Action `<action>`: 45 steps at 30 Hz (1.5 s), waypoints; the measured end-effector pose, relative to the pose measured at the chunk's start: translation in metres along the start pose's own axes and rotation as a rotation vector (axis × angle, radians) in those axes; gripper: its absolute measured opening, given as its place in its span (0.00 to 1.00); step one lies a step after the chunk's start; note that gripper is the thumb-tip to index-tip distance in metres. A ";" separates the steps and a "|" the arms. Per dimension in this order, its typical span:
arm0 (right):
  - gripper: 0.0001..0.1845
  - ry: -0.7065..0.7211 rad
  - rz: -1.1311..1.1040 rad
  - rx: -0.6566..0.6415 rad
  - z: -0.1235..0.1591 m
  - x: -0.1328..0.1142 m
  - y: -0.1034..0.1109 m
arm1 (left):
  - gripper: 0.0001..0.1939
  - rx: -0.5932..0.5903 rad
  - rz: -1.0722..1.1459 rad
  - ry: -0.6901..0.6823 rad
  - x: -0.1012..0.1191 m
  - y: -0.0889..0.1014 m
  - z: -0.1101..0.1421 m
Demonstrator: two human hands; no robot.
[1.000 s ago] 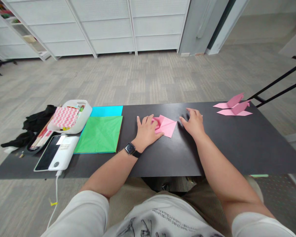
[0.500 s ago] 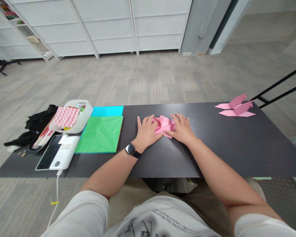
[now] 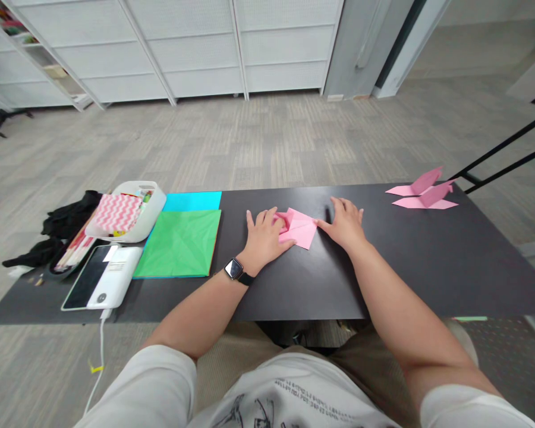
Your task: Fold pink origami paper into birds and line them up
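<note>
A partly folded sheet of pink origami paper (image 3: 301, 228) lies on the dark table in front of me. My left hand (image 3: 264, 233) rests over its left part with fingers spread, hiding some of the folds. A raised pink flap shows beside the left fingertips. At the right corner of the paper, the thumb of my right hand (image 3: 345, 224) touches or nearly touches the edge. The other right fingers are stretched out and apart above the table.
Two folded pink paper birds (image 3: 428, 193) stand at the far right. On the left lie green paper (image 3: 178, 244), blue paper (image 3: 194, 200), a white basket (image 3: 154, 208), a phone (image 3: 87, 276) beside a white power bank (image 3: 118, 276) with a cable, and black cloth (image 3: 71, 217).
My right hand has slid right, off the paper's surface to its corner. The right part of the pink paper now shows flat. My left hand has hardly moved.
</note>
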State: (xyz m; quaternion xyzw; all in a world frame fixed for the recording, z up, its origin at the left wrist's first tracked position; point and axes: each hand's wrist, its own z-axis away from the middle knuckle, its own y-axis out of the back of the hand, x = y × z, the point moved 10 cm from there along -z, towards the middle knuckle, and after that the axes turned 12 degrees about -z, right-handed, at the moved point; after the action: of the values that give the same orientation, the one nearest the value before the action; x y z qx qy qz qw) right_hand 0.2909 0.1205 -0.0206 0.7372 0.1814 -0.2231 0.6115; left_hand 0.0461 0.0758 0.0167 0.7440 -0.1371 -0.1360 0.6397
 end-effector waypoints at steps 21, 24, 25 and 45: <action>0.12 0.435 -0.136 -0.266 0.051 -0.102 -0.023 | 0.20 0.035 0.033 0.058 -0.012 0.002 -0.004; 0.11 0.436 -0.134 -0.276 0.050 -0.100 -0.024 | 0.20 0.024 0.039 0.050 -0.019 0.002 -0.003; 0.11 0.436 -0.137 -0.276 0.050 -0.100 -0.023 | 0.20 0.020 0.038 0.048 -0.021 0.002 -0.003; 0.09 0.372 -0.060 -0.163 0.038 -0.079 -0.010 | 0.08 -0.011 0.167 -0.039 -0.025 0.003 -0.005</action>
State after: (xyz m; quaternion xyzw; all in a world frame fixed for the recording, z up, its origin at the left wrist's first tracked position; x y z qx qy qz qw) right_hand 0.2157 0.0855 0.0089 0.7080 0.3305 -0.0857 0.6182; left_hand 0.0250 0.0896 0.0208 0.7236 -0.2104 -0.0975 0.6501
